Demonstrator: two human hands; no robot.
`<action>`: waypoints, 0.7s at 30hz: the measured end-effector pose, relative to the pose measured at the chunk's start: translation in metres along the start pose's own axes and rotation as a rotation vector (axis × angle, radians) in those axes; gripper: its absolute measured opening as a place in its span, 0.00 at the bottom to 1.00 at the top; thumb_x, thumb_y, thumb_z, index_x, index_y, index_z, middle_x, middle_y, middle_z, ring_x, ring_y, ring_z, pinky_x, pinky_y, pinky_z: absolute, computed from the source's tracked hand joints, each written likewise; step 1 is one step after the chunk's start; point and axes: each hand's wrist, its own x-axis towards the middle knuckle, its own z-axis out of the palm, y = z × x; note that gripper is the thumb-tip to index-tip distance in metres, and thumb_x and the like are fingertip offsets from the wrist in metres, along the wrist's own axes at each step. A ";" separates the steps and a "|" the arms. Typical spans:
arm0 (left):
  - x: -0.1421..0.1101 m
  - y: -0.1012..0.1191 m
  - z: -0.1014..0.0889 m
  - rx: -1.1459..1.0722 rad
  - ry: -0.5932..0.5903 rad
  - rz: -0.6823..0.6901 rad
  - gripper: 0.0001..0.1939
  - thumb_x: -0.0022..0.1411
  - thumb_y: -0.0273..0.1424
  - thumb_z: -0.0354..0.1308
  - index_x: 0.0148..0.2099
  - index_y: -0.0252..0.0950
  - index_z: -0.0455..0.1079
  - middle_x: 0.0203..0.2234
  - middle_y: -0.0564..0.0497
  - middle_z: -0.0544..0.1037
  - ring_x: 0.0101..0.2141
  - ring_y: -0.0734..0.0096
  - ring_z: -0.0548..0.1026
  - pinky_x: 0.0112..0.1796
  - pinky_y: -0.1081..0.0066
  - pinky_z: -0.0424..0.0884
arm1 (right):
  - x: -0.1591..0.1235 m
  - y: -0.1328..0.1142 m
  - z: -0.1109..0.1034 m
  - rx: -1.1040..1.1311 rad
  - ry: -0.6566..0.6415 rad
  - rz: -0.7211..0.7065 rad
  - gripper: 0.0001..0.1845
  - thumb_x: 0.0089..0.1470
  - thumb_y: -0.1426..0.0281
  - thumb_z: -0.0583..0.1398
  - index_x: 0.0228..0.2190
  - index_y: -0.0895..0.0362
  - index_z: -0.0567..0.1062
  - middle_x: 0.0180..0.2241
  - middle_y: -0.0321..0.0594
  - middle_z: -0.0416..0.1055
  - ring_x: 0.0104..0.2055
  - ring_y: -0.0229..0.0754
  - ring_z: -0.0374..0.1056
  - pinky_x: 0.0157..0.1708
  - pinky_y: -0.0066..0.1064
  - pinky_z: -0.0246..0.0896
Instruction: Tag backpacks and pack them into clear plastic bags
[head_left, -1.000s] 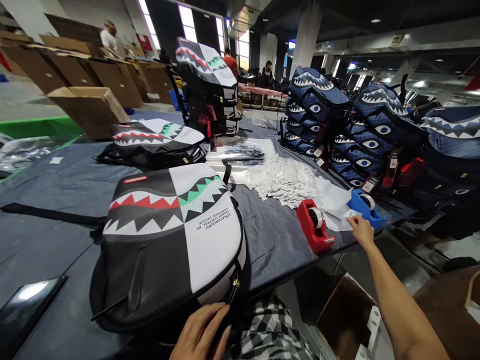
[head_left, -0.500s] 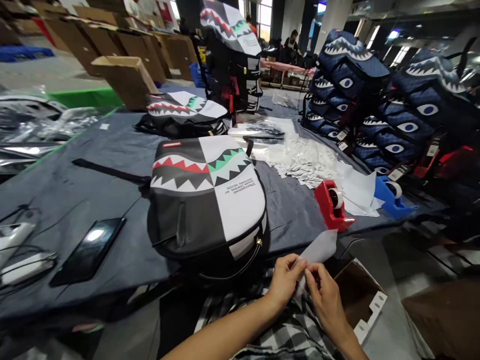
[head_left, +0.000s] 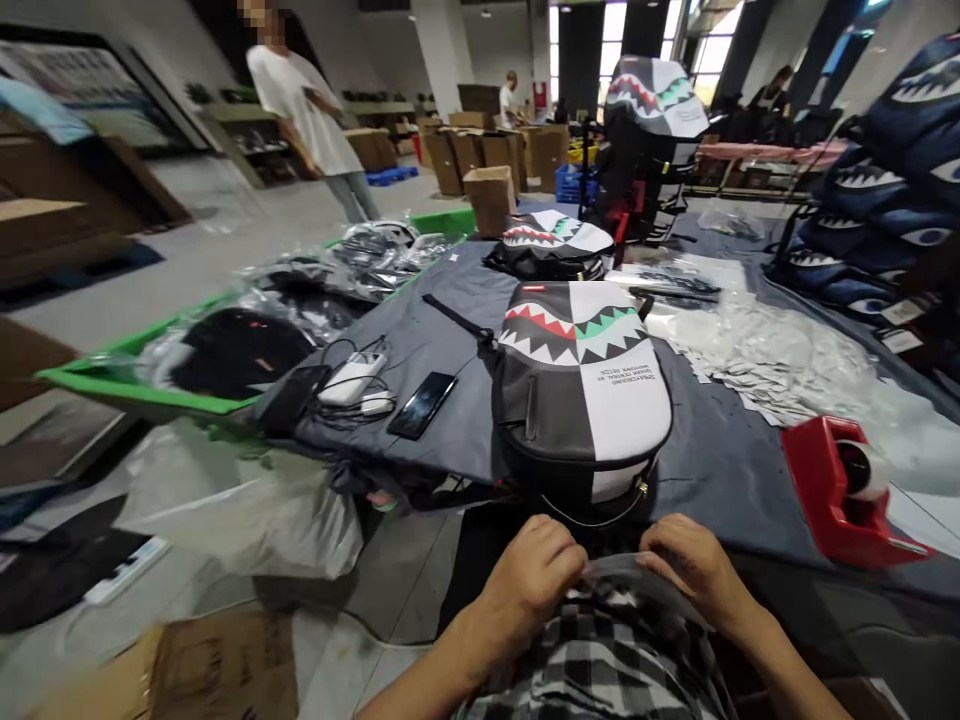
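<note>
My left hand (head_left: 538, 562) and my right hand (head_left: 699, 568) are raised over my lap, just in front of the table edge. Between them stretches a thin translucent sheet (head_left: 626, 568), pinched by the fingers of both. Directly beyond lies a black-and-white backpack (head_left: 551, 390) with a shark-mouth print in red and green, its front side up and its zipped end towards me. Neither hand is on the backpack. A red tape dispenser (head_left: 829, 500) with a roll in it stands to the right of my right hand.
A phone (head_left: 422, 405) and a white charger (head_left: 351, 380) with cables lie left of the backpack. A green-rimmed bin (head_left: 180, 398) holds plastic-wrapped bags. Small white packets (head_left: 780, 365) and stacked blue backpacks (head_left: 870, 230) are right. A person (head_left: 315, 120) stands beyond the bin.
My right hand has come from the papers by the blue dispenser to my lap. My left hand has left the backpack, and both now hold the sheet. The view has swung left.
</note>
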 end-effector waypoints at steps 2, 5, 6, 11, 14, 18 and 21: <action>-0.007 -0.018 -0.005 -0.096 0.065 -0.268 0.12 0.72 0.32 0.51 0.36 0.36 0.71 0.27 0.52 0.75 0.30 0.72 0.70 0.35 0.70 0.65 | 0.012 -0.004 0.012 -0.112 0.049 -0.003 0.16 0.68 0.64 0.54 0.30 0.55 0.74 0.25 0.37 0.74 0.26 0.37 0.69 0.28 0.29 0.60; -0.008 -0.047 -0.005 -0.350 0.175 -0.697 0.16 0.64 0.42 0.59 0.30 0.35 0.71 0.23 0.54 0.74 0.27 0.73 0.70 0.30 0.72 0.64 | 0.024 -0.013 0.027 -0.162 0.089 0.043 0.18 0.69 0.62 0.52 0.30 0.55 0.74 0.25 0.37 0.74 0.24 0.36 0.69 0.26 0.27 0.59; -0.006 -0.055 -0.004 -0.428 0.213 -0.788 0.18 0.60 0.44 0.61 0.28 0.35 0.70 0.21 0.55 0.72 0.25 0.73 0.68 0.28 0.73 0.62 | 0.026 -0.016 0.030 -0.148 0.093 0.074 0.17 0.69 0.61 0.52 0.32 0.55 0.74 0.25 0.36 0.74 0.24 0.36 0.70 0.26 0.27 0.59; 0.000 -0.065 0.002 -0.454 0.318 -0.845 0.20 0.58 0.46 0.61 0.26 0.36 0.67 0.20 0.57 0.69 0.24 0.74 0.66 0.28 0.73 0.64 | 0.028 -0.026 0.037 -0.089 0.089 0.140 0.15 0.69 0.59 0.52 0.47 0.55 0.71 0.22 0.33 0.73 0.21 0.37 0.70 0.22 0.25 0.60; -0.004 -0.044 0.000 -0.115 0.527 -0.676 0.10 0.64 0.39 0.60 0.36 0.37 0.72 0.30 0.53 0.75 0.33 0.68 0.73 0.37 0.69 0.70 | 0.028 -0.027 0.037 -0.126 0.073 0.096 0.13 0.69 0.61 0.52 0.42 0.55 0.73 0.25 0.35 0.76 0.23 0.37 0.73 0.24 0.24 0.61; -0.005 -0.012 0.004 0.179 0.566 -0.179 0.04 0.68 0.25 0.56 0.43 0.36 0.71 0.33 0.50 0.76 0.38 0.68 0.72 0.43 0.67 0.71 | 0.030 -0.027 0.037 -0.139 0.056 0.069 0.14 0.69 0.62 0.52 0.39 0.55 0.73 0.27 0.36 0.77 0.24 0.37 0.73 0.26 0.24 0.63; 0.004 -0.010 0.016 0.134 0.358 0.060 0.07 0.69 0.23 0.51 0.44 0.33 0.70 0.32 0.48 0.76 0.36 0.68 0.72 0.42 0.66 0.72 | 0.031 -0.026 0.037 -0.142 0.057 0.061 0.15 0.70 0.62 0.51 0.39 0.55 0.73 0.28 0.36 0.77 0.24 0.37 0.74 0.26 0.24 0.63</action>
